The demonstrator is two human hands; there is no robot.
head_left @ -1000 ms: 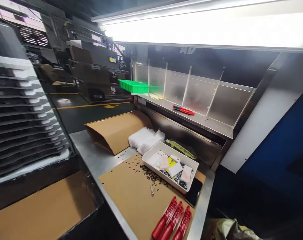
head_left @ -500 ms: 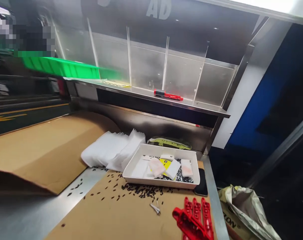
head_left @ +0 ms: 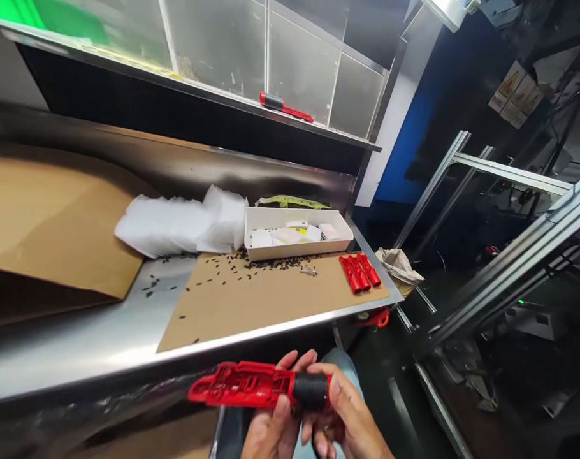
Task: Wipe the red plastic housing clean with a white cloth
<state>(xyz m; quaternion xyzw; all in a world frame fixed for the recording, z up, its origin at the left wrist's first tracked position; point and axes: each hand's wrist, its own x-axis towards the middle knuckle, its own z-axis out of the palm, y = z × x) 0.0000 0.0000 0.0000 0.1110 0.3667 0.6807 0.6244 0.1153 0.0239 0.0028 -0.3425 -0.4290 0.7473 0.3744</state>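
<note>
red part (head_left: 245, 386) in hand, well in front of tray (head_left: 299, 250) | left hand (head_left: 271, 427) clamped on part, right hand (head_left: 352, 408) pinching end of black sleeve (head_left: 311, 391) | done, judged: sleeve seated | looks unfinished: part's inside uncovered; three red pieces (head_left: 361, 273) front-right of tray, untouched

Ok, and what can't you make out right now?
All in the head view:
- Red part: its underside faces away.
- Left hand: fingers partly behind that part.
- Green bin: cut off by the picture's edge.
- White tray: floor mostly hidden by its front wall.
- Black bits: too small.
</note>
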